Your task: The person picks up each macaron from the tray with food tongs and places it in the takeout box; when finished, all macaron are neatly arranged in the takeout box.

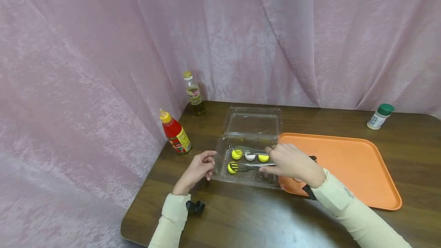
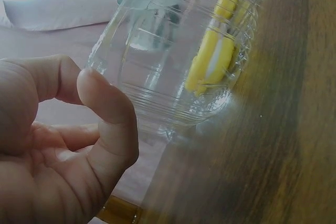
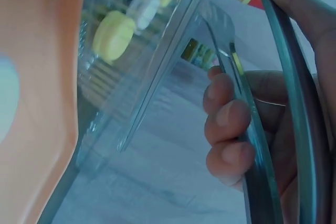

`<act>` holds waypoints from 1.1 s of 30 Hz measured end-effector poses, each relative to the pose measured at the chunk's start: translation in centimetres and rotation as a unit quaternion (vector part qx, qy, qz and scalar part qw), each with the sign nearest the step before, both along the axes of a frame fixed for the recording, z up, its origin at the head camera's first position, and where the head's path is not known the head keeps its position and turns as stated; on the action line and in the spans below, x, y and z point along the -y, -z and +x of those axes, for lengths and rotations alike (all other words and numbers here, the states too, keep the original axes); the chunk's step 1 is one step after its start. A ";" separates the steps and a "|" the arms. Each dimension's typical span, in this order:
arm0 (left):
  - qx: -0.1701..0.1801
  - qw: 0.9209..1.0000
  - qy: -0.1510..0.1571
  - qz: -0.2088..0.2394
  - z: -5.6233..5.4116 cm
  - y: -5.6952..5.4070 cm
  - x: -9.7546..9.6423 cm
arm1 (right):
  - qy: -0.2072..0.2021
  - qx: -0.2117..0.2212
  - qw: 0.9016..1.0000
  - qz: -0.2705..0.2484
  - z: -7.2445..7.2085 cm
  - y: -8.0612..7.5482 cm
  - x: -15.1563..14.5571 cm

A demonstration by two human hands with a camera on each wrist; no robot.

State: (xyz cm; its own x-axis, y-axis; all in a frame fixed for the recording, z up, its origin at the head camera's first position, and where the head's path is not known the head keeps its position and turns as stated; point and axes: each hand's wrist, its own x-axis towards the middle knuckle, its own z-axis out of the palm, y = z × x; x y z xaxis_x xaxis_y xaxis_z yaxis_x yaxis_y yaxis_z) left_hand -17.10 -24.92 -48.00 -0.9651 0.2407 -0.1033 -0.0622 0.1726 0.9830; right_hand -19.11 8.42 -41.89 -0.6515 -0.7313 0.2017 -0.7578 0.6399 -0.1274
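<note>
Head view, tongs (image 1: 256,165): gripped by the right hand (image 1: 293,162); their long axis runs sideways, heads leftward from the fingers and spread apart.
Front yellow disc (image 1: 230,169): inside the clear container (image 1: 253,182), left of the right hand's fingers, at the slotted head nearest the person (contact or mere overlap, I cannot tell).
Back row: left yellow disc (image 1: 236,155) at the farther head, then white disc (image 1: 250,157) and right yellow disc (image 1: 263,158), the last closest to the right hand.
Left hand (image 1: 200,167): at the container's left side, nearer the left-end discs than the right hand itself.
Around: lid (image 1: 254,121) folded back behind; orange tray (image 1: 348,171) to the right; red bottle (image 1: 177,133), oil bottle (image 1: 195,95) and green-capped shaker (image 1: 379,116) well apart.
Left wrist view, rim: thumb and forefinger nearly closed together, pinching the container's edge.
Right wrist view, tong arms: thumb on one, curled fingers on the other, a wide gap between.
In the way: container wall between these fingers and the discs.
</note>
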 end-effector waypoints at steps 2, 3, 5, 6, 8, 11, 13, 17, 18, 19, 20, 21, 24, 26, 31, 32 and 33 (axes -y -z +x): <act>0.001 1.000 0.000 0.001 -0.1 0.1 0.0 | 0.005 -0.005 1.000 -0.003 0.1 -0.1 -0.4; 0.002 1.000 0.000 0.001 -0.1 0.1 0.0 | 0.007 -0.003 1.000 -0.005 0.1 -0.1 -0.6; 0.002 1.000 0.002 0.002 -0.2 0.1 0.0 | 0.011 0.000 1.000 -0.011 0.2 -0.2 -1.0; 0.003 1.000 0.003 0.001 -0.2 0.1 0.0 | 0.012 0.003 1.000 -0.014 0.3 -0.3 -1.2; 0.005 1.000 0.003 -0.001 -0.2 0.1 0.0 | 0.013 0.008 1.000 -0.020 0.4 -0.3 -1.6; 0.007 1.000 0.002 -0.004 -0.1 0.1 0.0 | 0.012 0.006 1.000 -0.027 0.5 -0.4 -2.2; 0.007 1.000 0.001 -0.005 0.0 0.1 0.0 | 0.012 0.006 0.999 -0.033 0.6 -0.4 -2.6; 0.006 1.000 0.000 -0.003 0.1 0.0 0.0 | 0.011 -0.008 0.999 -0.035 0.9 -0.4 -3.3; 0.005 1.000 0.001 -0.003 0.1 0.0 0.0 | 0.011 -0.015 0.999 -0.036 1.0 -0.4 -3.5; 0.004 1.000 0.001 -0.003 0.1 -0.1 0.0 | 0.012 -0.020 0.999 -0.039 1.1 -0.3 -3.7; 0.003 1.000 0.001 -0.003 0.1 -0.1 0.0 | 0.014 -0.026 0.999 -0.042 1.1 -0.3 -3.8; 0.001 1.000 0.002 -0.003 0.1 -0.1 0.1 | 0.017 -0.029 0.998 -0.047 1.2 -0.3 -4.0; 0.000 1.000 0.004 -0.005 0.1 -0.2 0.1 | 0.028 -0.033 0.997 -0.059 1.4 -0.4 -4.5; 0.002 1.000 0.005 -0.007 0.1 -0.2 0.1 | 0.034 -0.035 0.997 -0.062 1.6 -0.4 -5.0; 0.002 1.000 0.004 -0.005 0.1 0.0 0.1 | 0.045 -0.052 0.996 -0.059 1.8 0.0 -6.2; 0.002 1.000 0.004 -0.005 0.0 0.0 0.0 | 0.048 -0.054 0.996 -0.060 1.8 0.1 -6.4; 0.002 1.000 0.004 -0.005 0.0 0.0 0.0 | 0.052 -0.055 0.995 -0.063 1.9 0.2 -6.6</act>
